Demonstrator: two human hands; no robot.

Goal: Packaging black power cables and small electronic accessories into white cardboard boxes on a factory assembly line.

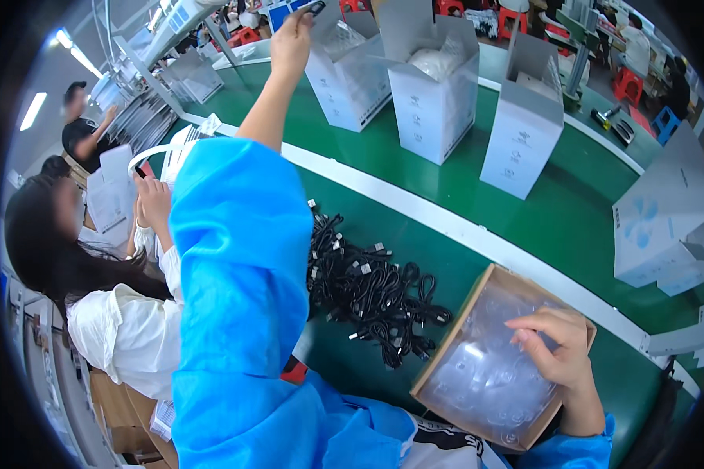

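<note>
Blue-sleeved left arm extended far forward; left hand (291, 41) pinches a small dark item (314, 8) in a closed grip just above the nearest open white box (346, 78), held over its mouth, which suggests the height is for reaching the opening. Three white boxes stand upright in a row on the green belt, flaps up, so contents can go in from above. Right hand (554, 344) rests in the brown carton (493, 363) at the near edge, fingers curled and partly spread on clear plastic bags (477, 375); whether it pinches one, cannot tell. Pile of coiled black cables (371, 293) lies on the surface between both hands, within easy reach. A co-worker in white sits at left.
</note>
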